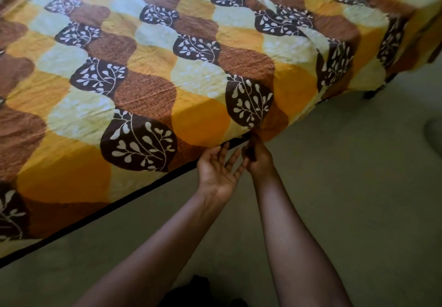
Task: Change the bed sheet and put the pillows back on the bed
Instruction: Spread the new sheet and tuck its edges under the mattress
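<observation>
Dark shape: lowest in view, on the floor, too dim to identify.
Left hand: palm up, fingers straight and spread, tips at the hem of the bed sheet, gripping nothing.
Right hand: just beside the left, fingers curled, pinching a small gathered fold of the hem (grip partly lost in shadow).
Bed frame: dark rail just under the hem, slanting from lower left up toward both hands.
Sheet position: spread flat over the whole top, in yellow, brown and cream lobes with dark leaf-printed patches; near edge draped over the side above the rail.
Sheet direction: near edge running lower left to upper right, then turning at a hanging corner on the right; long axis not to be told, top and left cut off by the view.
Bed leg: dark, on the floor just beyond the hanging corner.
Grey object: blurred, at the right border, on the floor, well apart from the sheet.
</observation>
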### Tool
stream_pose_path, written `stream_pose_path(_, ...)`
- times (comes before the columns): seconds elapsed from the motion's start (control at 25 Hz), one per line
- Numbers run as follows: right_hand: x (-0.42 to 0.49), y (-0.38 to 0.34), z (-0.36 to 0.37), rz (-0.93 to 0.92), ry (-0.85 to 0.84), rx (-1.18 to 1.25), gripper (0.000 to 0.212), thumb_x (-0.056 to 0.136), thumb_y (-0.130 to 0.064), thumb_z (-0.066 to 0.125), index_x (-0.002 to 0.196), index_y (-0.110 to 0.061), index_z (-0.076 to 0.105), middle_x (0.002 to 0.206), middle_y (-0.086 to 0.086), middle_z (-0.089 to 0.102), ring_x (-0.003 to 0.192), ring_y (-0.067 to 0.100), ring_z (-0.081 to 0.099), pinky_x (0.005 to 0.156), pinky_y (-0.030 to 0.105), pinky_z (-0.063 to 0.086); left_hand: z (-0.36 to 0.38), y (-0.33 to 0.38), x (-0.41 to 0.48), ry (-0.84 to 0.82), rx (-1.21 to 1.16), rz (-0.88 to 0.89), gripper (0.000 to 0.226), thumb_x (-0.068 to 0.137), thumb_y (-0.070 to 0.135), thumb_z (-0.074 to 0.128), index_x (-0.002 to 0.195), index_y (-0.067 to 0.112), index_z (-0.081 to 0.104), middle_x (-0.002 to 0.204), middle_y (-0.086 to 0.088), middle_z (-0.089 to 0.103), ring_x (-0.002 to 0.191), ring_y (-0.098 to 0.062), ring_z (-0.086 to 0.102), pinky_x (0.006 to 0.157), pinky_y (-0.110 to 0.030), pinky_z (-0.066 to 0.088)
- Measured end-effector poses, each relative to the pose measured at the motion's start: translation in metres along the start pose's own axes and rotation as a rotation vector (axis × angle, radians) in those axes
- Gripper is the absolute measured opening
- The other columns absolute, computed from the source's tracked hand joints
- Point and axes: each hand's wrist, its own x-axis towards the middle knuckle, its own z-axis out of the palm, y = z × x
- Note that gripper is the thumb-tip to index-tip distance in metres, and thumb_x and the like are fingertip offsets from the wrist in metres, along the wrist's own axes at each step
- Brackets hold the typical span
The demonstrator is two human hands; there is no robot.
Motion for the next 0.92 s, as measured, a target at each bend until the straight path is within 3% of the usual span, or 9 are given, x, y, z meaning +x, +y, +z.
stream_pose_path(0.08, 0.002, -0.004, -0.004, -0.082, -0.019, -0.025, 0.015, 0.090, -0.018, 0.059, 0.104, -0.014, 0.060, 0.082, -0.004, 0.057, 0.074, 0.007, 0.055, 0.065, 0.018, 0.048, -0.006, -0.002, 0.002, -0.051, -0.076, 0.003, 0.035, 0.089, 0.025, 0.042, 0.119, 0.015, 0.057, 0.131, -0.002, 0.056, 0.117, -0.026, 0.052, 0.091, -0.046, 0.045)
stream_pose_path(0.2, -0.003, -0.013, -0.006, -0.037, -0.103, 0.222, 0.008, 0.093, -0.011, 0.053, 0.094, -0.009, 0.061, 0.082, 0.003, 0.070, 0.076, 0.011, 0.067, 0.067, 0.020, 0.056, -0.017, -0.003, 0.003, -0.115, -0.142, -0.015, 0.041, 0.090, 0.030, 0.039, 0.125, 0.016, 0.055, 0.130, -0.002, 0.058, 0.119, -0.025, 0.051, 0.095, -0.049, 0.043)
stream_pose_path(0.36, -0.012, -0.015, -0.010, -0.048, -0.233, 0.334, 0.030, 0.093, -0.023, 0.049, 0.110, -0.001, 0.059, 0.107, 0.014, 0.066, 0.105, 0.023, 0.062, 0.091, 0.031, 0.049, -0.023, 0.001, 0.006, -0.171, -0.167, -0.029, 0.045, 0.089, 0.030, 0.037, 0.128, 0.015, 0.053, 0.129, -0.003, 0.059, 0.122, -0.025, 0.049, 0.095, -0.050, 0.042)
stream_pose_path(0.48, -0.010, -0.012, -0.014, -0.025, -0.337, 0.458, 0.051, 0.092, -0.036, 0.045, 0.126, 0.002, 0.049, 0.126, 0.018, 0.056, 0.120, 0.027, 0.052, 0.101, 0.035, 0.043, -0.024, 0.002, 0.005, -0.218, -0.193, -0.039, 0.049, 0.081, 0.027, 0.041, 0.127, 0.014, 0.053, 0.127, -0.004, 0.061, 0.123, -0.025, 0.049, 0.095, -0.051, 0.041)
stream_pose_path(0.64, -0.006, -0.015, 0.003, -0.033, -0.477, 0.475, 0.059, 0.086, -0.048, 0.045, 0.125, -0.003, 0.050, 0.117, 0.014, 0.061, 0.114, 0.026, 0.057, 0.101, 0.037, 0.044, -0.024, 0.004, 0.005, -0.258, -0.202, -0.040, 0.055, 0.075, 0.028, 0.045, 0.127, 0.014, 0.053, 0.128, -0.004, 0.060, 0.124, -0.026, 0.050, 0.095, -0.053, 0.045)
stream_pose_path(0.72, -0.004, -0.020, 0.014, -0.015, -0.468, 0.488, 0.057, 0.089, -0.053, 0.040, 0.119, -0.006, 0.054, 0.107, 0.012, 0.067, 0.103, 0.024, 0.062, 0.092, 0.036, 0.050, -0.023, 0.003, 0.005, -0.260, -0.183, -0.040, 0.054, 0.075, 0.028, 0.045, 0.126, 0.014, 0.054, 0.129, -0.003, 0.060, 0.123, -0.026, 0.051, 0.094, -0.053, 0.045)
stream_pose_path(0.8, -0.006, -0.021, 0.014, -0.017, -0.405, 0.417, 0.059, 0.092, -0.054, 0.036, 0.123, -0.006, 0.052, 0.116, 0.014, 0.064, 0.107, 0.025, 0.060, 0.092, 0.037, 0.049, -0.025, 0.002, 0.007, -0.208, -0.148, -0.036, 0.051, 0.078, 0.029, 0.043, 0.127, 0.015, 0.053, 0.128, -0.003, 0.060, 0.122, -0.025, 0.051, 0.096, -0.051, 0.044)
stream_pose_path(0.92, -0.016, -0.018, -0.011, -0.054, -0.256, 0.146, 0.042, 0.097, -0.034, 0.044, 0.127, -0.005, 0.053, 0.125, 0.013, 0.060, 0.109, 0.020, 0.060, 0.090, 0.030, 0.048, -0.023, 0.004, 0.011, -0.071, 0.072, -0.026, 0.043, 0.092, 0.033, 0.037, 0.129, 0.018, 0.052, 0.129, -0.003, 0.060, 0.120, -0.022, 0.052, 0.093, -0.044, 0.044)
